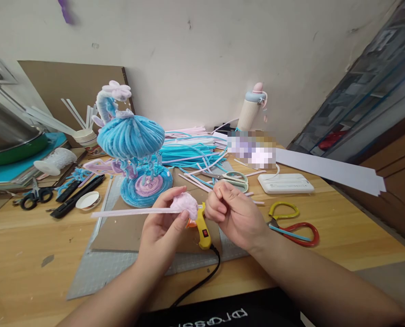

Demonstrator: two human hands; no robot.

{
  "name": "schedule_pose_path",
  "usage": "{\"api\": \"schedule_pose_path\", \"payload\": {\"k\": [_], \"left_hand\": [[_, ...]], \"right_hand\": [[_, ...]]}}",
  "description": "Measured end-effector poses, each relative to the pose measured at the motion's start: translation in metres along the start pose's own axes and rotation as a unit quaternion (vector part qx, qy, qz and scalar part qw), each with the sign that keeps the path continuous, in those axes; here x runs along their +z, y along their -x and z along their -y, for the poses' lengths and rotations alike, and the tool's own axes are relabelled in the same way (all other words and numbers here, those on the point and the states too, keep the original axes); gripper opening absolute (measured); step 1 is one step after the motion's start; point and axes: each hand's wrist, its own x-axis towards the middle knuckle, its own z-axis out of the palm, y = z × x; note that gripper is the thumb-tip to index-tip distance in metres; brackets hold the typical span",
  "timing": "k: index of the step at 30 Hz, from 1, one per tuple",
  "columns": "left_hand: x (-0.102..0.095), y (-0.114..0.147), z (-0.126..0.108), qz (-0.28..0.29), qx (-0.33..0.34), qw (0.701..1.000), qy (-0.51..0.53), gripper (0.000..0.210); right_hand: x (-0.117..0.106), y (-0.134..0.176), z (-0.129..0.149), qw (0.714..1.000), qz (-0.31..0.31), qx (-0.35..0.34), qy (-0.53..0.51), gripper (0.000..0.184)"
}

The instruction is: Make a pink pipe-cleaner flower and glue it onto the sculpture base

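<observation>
My left hand (164, 227) pinches a pale pink wad of coiled pipe cleaner (185, 205) between thumb and fingers. A straight pink pipe cleaner stem (130, 212) sticks out of it to the left. Just right of the wad, my right hand (231, 209) is closed, thumb against curled fingers; whether anything is inside is hidden. Below and behind the hands lies a yellow hot glue gun (205, 231), partly covered by my left hand. Behind my left hand stands a blue and pink pipe cleaner figure (130, 138) on a round coiled base (127, 188).
Red-and-yellow-handled pliers (304, 231) lie right of my right hand, green-handled scissors (236, 179) behind it. Bundles of blue pipe cleaners (188, 154) fill the back. A white power bank (286, 183), bottle (250, 111), black scissors (37, 197) and spool (55, 160) stand around. Cardboard (117, 236) covers a cutting mat (82, 277).
</observation>
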Motion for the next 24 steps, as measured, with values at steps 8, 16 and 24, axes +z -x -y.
{"api": "schedule_pose_path", "payload": {"k": [8,16,24], "left_hand": [[-0.004,-0.002,0.002,0.085,-0.083,0.983,0.138,0.034],[-0.006,-0.001,-0.006,0.194,-0.192,0.917,0.291,0.047],[-0.010,-0.003,-0.004,0.199,-0.267,0.886,0.324,0.044]], "right_hand": [[-0.009,-0.013,0.019,0.993,-0.077,-0.054,-0.075,0.014],[-0.015,-0.013,0.020,0.988,-0.110,-0.028,-0.105,0.034],[-0.019,-0.014,0.011,0.985,-0.166,-0.030,0.017,0.016]]}}
